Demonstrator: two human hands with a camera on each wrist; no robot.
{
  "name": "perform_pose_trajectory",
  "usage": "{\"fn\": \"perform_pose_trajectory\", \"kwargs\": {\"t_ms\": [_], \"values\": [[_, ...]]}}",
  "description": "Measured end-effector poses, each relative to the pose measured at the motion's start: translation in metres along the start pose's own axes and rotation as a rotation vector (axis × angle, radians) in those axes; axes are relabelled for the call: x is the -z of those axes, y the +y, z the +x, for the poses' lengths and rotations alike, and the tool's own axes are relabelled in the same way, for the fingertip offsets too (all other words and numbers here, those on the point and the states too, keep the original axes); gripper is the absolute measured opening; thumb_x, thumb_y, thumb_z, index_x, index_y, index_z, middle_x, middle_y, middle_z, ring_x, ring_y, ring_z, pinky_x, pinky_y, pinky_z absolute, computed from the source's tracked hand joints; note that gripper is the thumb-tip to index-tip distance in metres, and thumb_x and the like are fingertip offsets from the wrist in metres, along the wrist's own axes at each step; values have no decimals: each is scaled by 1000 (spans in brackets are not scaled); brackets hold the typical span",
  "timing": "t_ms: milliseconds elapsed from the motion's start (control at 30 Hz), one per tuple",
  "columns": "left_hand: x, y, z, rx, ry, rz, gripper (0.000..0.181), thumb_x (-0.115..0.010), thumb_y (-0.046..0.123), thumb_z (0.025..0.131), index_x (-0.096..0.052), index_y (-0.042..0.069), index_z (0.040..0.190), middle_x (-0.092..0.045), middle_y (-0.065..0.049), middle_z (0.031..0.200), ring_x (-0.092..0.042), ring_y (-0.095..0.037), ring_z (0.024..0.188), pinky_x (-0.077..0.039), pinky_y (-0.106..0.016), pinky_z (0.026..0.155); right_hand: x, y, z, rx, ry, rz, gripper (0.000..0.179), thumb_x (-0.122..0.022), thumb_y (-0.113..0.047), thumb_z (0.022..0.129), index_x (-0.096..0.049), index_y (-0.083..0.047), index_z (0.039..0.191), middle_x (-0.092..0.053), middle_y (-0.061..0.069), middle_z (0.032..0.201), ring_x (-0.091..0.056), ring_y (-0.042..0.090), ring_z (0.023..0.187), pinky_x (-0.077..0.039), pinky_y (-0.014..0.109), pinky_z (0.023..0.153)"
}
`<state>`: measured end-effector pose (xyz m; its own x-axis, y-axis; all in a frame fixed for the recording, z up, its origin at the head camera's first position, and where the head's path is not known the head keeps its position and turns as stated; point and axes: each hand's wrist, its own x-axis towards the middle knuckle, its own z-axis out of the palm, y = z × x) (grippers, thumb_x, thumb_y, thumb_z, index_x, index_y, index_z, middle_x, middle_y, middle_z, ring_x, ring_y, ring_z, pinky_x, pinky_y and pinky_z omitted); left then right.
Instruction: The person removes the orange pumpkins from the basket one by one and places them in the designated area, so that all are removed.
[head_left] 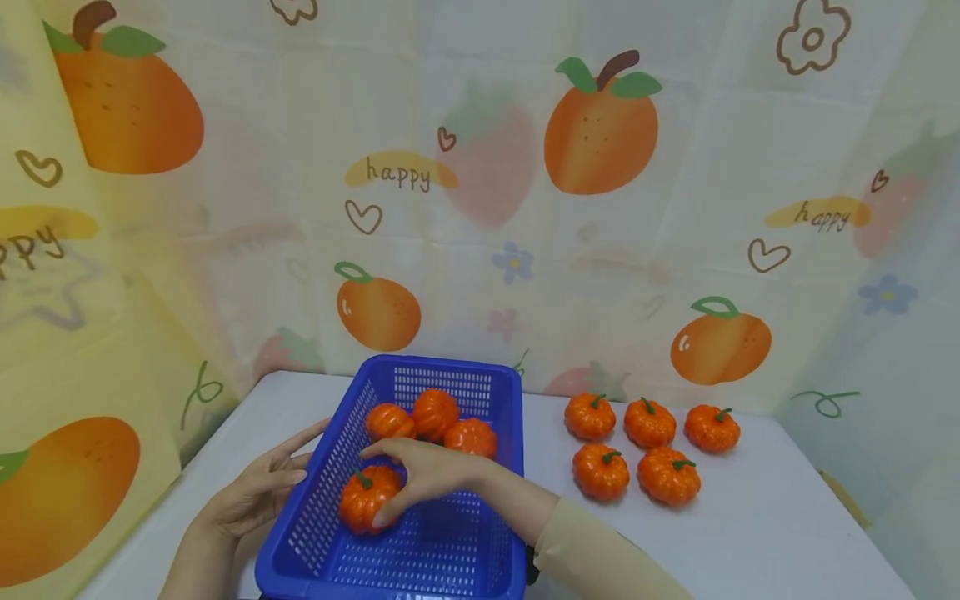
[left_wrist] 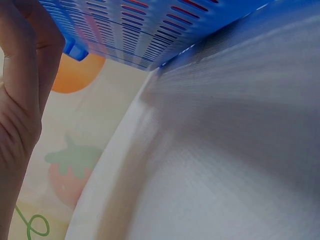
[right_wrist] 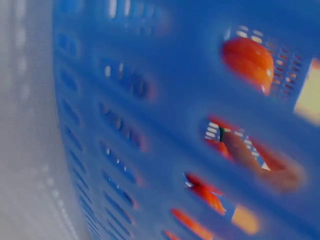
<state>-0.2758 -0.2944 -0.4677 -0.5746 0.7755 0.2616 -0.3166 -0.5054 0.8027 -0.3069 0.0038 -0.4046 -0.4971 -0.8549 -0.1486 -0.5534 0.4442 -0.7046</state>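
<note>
A blue plastic basket (head_left: 517,467) with slotted walls stands on the white table. Inside it, my right hand (head_left: 431,473) reaches over the right rim and grips a small orange pumpkin (head_left: 360,504) with a green stem, thumb on the near side and fingers over the top. Three more pumpkins (head_left: 435,414) sit at the basket's far end. My left hand (head_left: 251,492) is at the outside of the left wall, fingers extended and loosely bent. In the right wrist view, the basket wall (right_wrist: 165,130) fills the picture, with orange showing through the slots.
Several small orange pumpkins (head_left: 651,422) stand in two rows on the white table (head_left: 750,517) to the right of the basket. Behind the table hangs a cloth (head_left: 465,275) printed with fruit. It also covers the left and right sides.
</note>
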Motion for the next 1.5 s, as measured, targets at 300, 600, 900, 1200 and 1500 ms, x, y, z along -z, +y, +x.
{"fn": "perform_pose_trajectory", "kwargs": {"t_ms": [300, 600, 900, 1200, 1500], "values": [[0, 1, -1, 14, -24, -13, 70, -4, -9, 99, -9, 27, 160, -41, -14, 157, -52, -37, 136, -45, -49, 109, -5, 3, -2, 7, -55, -260, 78, -80, -43, 78, -45, -28, 146, -47, -9, 151, -40, 12, 136, -36, 34, 116], [-1, 1, -1, 9, 17, 23, 68, -9, -8, 100, -16, 26, 159, -45, -13, 155, -55, -36, 134, -48, -47, 106, -5, 5, -2, 66, -46, -277, 58, -86, -36, 75, -56, -26, 123, -55, -7, 144, -47, 9, 132, -38, 25, 113], [-1, 0, 0, 5, 32, 19, 67, -10, -8, 101, -16, 26, 159, -46, -14, 154, -54, -37, 134, -48, -48, 106, -8, 2, -4, 79, -168, -214, 56, -86, -27, 75, -48, -23, 116, -60, -7, 129, -56, -1, 111, -45, 12, 98], [2, 0, -1, 15, -40, -12, 70, -4, -9, 100, -8, 27, 160, -38, -15, 159, -49, -38, 138, -45, -49, 110, -8, -1, -7, 67, -289, -317, 74, -85, -30, 74, -50, -27, 139, -55, -9, 129, -49, -3, 112, -43, 16, 104], [2, 1, -1, 9, -33, -1, 70, -5, -9, 100, -9, 27, 160, -40, -15, 158, -51, -38, 137, -46, -48, 109, -1, 1, -10, 57, -158, -256, 69, -85, -28, 73, -50, -26, 132, -61, -11, 121, -55, -3, 103, -48, 13, 93]]}}
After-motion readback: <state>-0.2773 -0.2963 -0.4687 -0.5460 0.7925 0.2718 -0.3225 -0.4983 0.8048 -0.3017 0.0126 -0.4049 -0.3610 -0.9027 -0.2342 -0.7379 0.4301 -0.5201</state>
